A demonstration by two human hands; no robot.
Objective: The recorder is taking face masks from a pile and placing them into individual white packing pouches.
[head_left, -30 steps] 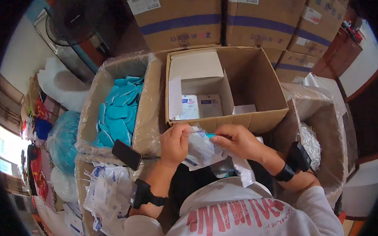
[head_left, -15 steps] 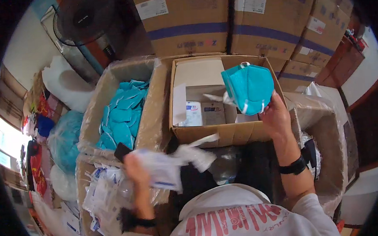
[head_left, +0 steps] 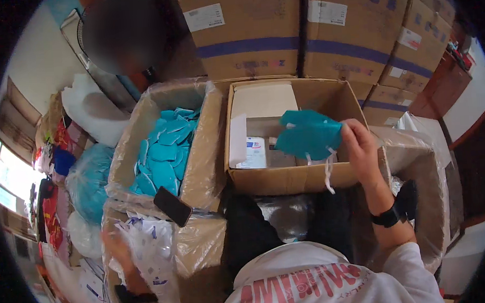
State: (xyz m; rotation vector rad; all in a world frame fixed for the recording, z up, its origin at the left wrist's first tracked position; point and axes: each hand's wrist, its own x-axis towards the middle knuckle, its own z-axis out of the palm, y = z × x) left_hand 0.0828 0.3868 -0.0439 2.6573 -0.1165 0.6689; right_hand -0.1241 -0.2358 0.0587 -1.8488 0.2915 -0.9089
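Observation:
My right hand [head_left: 359,145] pinches the edge of a teal face mask [head_left: 310,134] with white ear loops. The mask is held in the air over an open cardboard box [head_left: 293,177]. Low on the left, my left hand [head_left: 117,248] is smeared by motion, so its fingers cannot be made out. It is beside white printed packets [head_left: 149,249] in a plastic-lined carton. A dark phone [head_left: 172,206] lies across that carton's far edge. Beyond it stands a lined carton holding many teal masks [head_left: 163,150].
Small white boxes [head_left: 252,152] sit inside the middle box. Large brown cartons [head_left: 248,47] are stacked behind. On the right is another lined carton [head_left: 428,196]. A clear bag of teal material [head_left: 92,178] rests at the left, and my legs are below the middle box.
My left hand has moved left and down, and the white packet it held is no longer in it. The mask in my right hand has been lowered and turned. The phone is now uncovered.

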